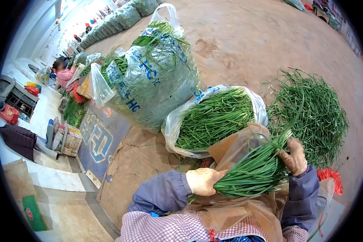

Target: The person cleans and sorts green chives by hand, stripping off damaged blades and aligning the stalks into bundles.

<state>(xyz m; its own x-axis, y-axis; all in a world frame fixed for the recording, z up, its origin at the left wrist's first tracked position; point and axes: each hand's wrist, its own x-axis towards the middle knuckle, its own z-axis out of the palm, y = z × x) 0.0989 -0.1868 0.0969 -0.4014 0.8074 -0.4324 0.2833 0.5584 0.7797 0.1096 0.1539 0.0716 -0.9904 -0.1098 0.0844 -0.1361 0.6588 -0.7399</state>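
Note:
A thick bunch of green chives lies across my lap, held between my two gloved hands. My left hand is closed on the bunch's left end, its fingertips hidden beneath the leaves. At the other end, my right hand grips the chives, thumb and fingers curled against the stalks. Brown translucent plastic covers my lap under the bunch. Just beyond my hands is an open plastic-lined container filled with cut chives.
A loose heap of chives lies on the floor to the right, near a bundle of red ties. A tall stuffed plastic bag stands ahead. Another person sits far left. Full sacks line the back.

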